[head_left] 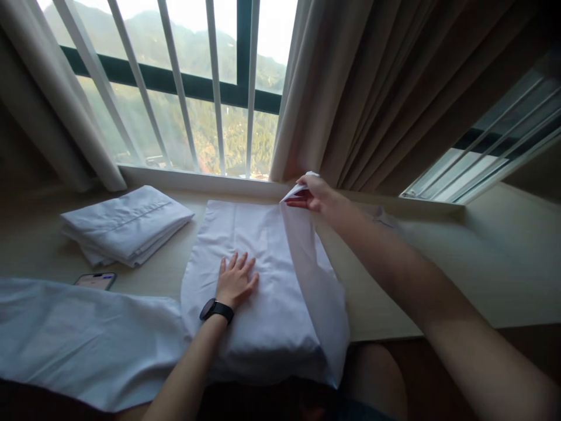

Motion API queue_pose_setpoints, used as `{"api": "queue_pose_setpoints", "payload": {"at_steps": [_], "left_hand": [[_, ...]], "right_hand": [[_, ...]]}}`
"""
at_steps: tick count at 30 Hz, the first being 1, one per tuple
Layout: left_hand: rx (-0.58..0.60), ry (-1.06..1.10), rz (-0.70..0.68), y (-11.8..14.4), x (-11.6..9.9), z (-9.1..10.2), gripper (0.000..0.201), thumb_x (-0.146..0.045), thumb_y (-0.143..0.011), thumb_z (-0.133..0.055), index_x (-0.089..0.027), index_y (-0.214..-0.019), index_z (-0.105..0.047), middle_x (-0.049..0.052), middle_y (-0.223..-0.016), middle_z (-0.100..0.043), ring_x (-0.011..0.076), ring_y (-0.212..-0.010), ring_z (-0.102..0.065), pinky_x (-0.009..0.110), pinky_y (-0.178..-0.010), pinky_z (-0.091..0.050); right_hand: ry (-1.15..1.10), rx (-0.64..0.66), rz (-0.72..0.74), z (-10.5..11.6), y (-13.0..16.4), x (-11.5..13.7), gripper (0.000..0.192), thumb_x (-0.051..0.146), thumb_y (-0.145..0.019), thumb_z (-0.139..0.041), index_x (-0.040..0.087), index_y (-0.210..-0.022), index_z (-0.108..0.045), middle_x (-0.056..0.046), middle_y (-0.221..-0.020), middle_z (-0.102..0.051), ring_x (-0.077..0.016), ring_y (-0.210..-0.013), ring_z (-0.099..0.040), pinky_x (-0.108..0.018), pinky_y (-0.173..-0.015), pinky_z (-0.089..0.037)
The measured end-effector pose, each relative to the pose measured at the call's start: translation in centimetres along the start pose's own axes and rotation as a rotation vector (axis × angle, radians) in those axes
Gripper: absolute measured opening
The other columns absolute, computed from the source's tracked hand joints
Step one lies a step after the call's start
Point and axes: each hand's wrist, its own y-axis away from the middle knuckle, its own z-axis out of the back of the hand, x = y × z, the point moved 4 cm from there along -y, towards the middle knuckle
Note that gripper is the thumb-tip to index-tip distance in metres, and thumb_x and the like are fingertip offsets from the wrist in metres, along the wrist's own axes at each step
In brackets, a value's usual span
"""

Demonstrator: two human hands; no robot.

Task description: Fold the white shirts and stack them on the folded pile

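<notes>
The phone [95, 281] lies on the table [372, 304], before the window's [197, 89] left part; the folded fabric [125, 225] sits closer to the window. The white cloth [267, 310] lies directly before the window. The left hand [236, 280] rests on it, fingers slightly apart. The right hand [318, 194], near the window's lower right corner, clamps the cloth's raised edge between thumb and fingers.

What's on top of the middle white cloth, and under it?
The left hand rests on the white cloth; the right hand holds its raised edge. The tabletop beneath is covered.
</notes>
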Motion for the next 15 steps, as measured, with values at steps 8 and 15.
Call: {"api": "queue_pose_setpoints", "payload": {"at_steps": [8, 15], "left_hand": [[-0.019, 0.034, 0.019, -0.1, -0.1, 0.7, 0.05, -0.047, -0.096, -0.049, -0.032, -0.142, -0.057, 0.004, -0.156, -0.047, 0.0307, -0.149, -0.032, 0.057, -0.124, -0.018], [-0.016, 0.07, 0.042, -0.4, 0.1, 0.9, 0.051, -0.043, -0.091, -0.056, -0.032, -0.142, -0.057, 0.001, -0.155, -0.048, 0.0304, -0.149, -0.033, 0.058, -0.124, -0.02]], "right_hand": [[0.321, -0.271, 0.015, -8.3, -10.5, -9.1, 0.027, 0.025, -0.086, -0.057, 0.02, -0.112, -0.053, 0.003, -0.07, -0.05, -0.0151, -0.055, -0.061, -0.035, -0.053, -0.06], [0.635, -0.1, 0.198, -14.3, -15.1, -13.9, 0.023, 0.037, -0.086, -0.065, 0.019, -0.1, -0.065, -0.006, -0.083, -0.068, -0.0216, -0.077, -0.069, -0.032, -0.069, -0.057]]}}
